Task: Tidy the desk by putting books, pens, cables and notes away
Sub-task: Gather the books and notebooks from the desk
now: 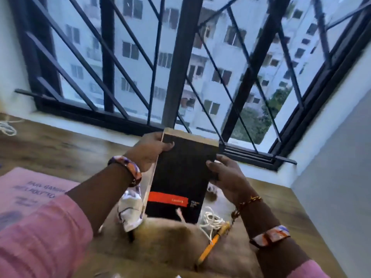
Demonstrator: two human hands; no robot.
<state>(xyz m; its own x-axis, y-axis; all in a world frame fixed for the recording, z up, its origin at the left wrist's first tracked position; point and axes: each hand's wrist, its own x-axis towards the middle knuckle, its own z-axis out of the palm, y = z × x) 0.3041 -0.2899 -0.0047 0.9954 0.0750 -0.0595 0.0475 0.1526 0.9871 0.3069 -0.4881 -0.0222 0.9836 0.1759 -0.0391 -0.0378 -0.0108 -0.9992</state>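
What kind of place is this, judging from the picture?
Probably a room in a high-rise flat, at a wooden desk by a barred window. An apartment block shows outside; both hands hold a black book, with a cable and pen below.

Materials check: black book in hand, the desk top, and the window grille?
Black book: matte card or paper cover with a red band, pale page edges showing at the top. Desk top: brown wood-grain finish with streaks, likely laminate or wood. Window grille: dark painted metal bars, by the look.
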